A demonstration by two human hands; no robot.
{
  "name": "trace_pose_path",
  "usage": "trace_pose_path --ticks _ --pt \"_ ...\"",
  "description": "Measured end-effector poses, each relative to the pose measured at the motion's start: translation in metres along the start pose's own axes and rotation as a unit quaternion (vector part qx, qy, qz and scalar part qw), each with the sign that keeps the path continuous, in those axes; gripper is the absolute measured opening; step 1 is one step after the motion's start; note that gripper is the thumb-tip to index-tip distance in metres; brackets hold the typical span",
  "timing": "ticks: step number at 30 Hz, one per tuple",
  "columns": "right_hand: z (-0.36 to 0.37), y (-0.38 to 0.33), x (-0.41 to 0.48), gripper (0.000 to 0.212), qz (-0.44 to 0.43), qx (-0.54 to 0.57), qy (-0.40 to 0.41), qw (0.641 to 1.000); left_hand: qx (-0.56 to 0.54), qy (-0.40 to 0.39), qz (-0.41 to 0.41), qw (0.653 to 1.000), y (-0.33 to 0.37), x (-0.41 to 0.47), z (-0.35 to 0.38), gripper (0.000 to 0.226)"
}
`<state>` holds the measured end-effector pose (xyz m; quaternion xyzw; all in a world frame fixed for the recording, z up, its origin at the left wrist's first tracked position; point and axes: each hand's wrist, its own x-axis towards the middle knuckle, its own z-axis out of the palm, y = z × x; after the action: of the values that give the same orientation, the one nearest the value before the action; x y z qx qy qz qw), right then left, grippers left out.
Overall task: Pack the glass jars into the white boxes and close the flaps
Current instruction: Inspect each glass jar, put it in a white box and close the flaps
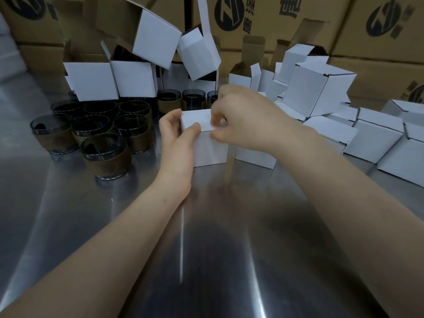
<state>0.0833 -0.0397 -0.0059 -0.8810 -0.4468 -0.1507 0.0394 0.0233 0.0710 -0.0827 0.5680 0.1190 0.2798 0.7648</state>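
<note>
Shiny steel table (206,249) carries a small white cardboard box (206,146): left grip (176,138) clasps its side, right grip (241,120) pinches its top flap (197,119) shut. Leftward, many brown-banded glass jars (105,154) wait unpacked; rightward, closed white boxes (376,138) pile.

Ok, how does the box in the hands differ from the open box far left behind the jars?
The held box stands square on the table, top flap down; the far-left box is tilted, flap up. The left hand and right hand grip the held box; the far-left box is untouched. Both are white.
</note>
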Motion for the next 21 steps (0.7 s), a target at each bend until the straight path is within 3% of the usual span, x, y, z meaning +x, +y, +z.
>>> trace_pose_path --ticks 4,7,14,21 --pt "0.016 0.005 0.0 0.037 -0.007 0.092 -0.009 0.996 -0.009 0.023 -0.012 1.0 0.002 -0.001 0.0 0.033" --pt "0.027 0.006 0.0 0.041 0.008 0.128 0.003 0.992 0.014 0.024 -0.012 1.0 0.003 -0.001 0.0 0.029" --pt "0.031 0.011 0.002 0.055 0.059 0.024 0.033 0.997 0.052 0.02 -0.012 0.998 0.0 -0.002 0.002 0.023" --pt "0.032 0.011 0.001 0.052 0.157 -0.063 0.052 0.984 0.098 0.03 -0.005 0.995 -0.002 -0.001 0.002 0.018"
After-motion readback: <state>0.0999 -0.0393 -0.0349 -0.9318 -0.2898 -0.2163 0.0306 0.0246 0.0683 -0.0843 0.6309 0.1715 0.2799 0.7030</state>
